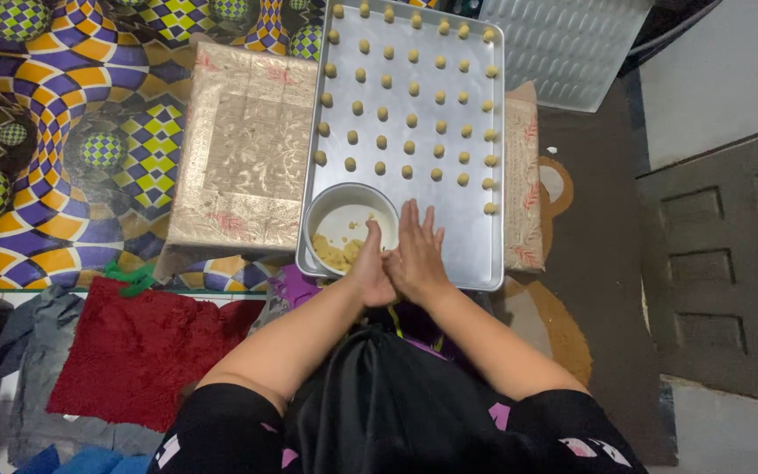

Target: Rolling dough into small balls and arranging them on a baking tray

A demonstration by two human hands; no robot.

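Note:
A metal baking tray [467, 246] lies on the floor in front of me, with several small round dough balls [411, 120] set in rows over its far part. A round metal bowl [344, 197] with yellow dough [337, 254] sits on the tray's near left corner. My left hand [370, 263] and my right hand [416, 250] are pressed palm to palm just over the tray's near edge, beside the bowl. The right hand's fingers are stretched flat. Whatever lies between the palms is hidden.
A beige patterned cloth-covered board [243, 145] lies left of the tray on a bright checkered mat [63, 132]. A red rug [133, 351] is at my near left. A second ribbed metal tray [563, 48] leans at the far right, beside a dark door panel [721, 263].

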